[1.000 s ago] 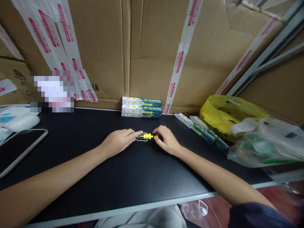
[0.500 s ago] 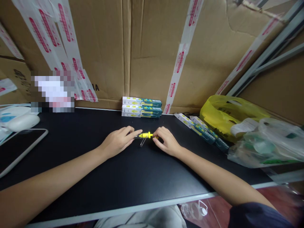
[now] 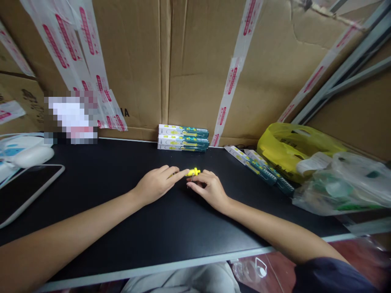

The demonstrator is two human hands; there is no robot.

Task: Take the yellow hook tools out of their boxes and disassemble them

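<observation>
A small yellow tool [image 3: 192, 172] lies level just above the black tabletop, between my two hands. My left hand [image 3: 157, 183] is closed around its left part, index finger stretched along it, so that end is hidden. At the other end, my right hand [image 3: 212, 189] has its thumb and fingertips curled in a pinch. A thin metal piece [image 3: 192, 179] hangs below the yellow body, at the right fingertips. The fingers partly hide how it is gripped.
Several printed boxes [image 3: 183, 142] are stacked by the cardboard wall, and more boxes [image 3: 253, 165] lie at right beside a yellow bag [image 3: 275, 142] and a clear plastic bag [image 3: 342, 187]. A phone [image 3: 29, 193] and white cables [image 3: 18, 138] are at left.
My right hand has moved left and closed in on the metal piece beneath the yellow tool. The left hand and tool have shifted slightly right, with the fingers covering more of it.
</observation>
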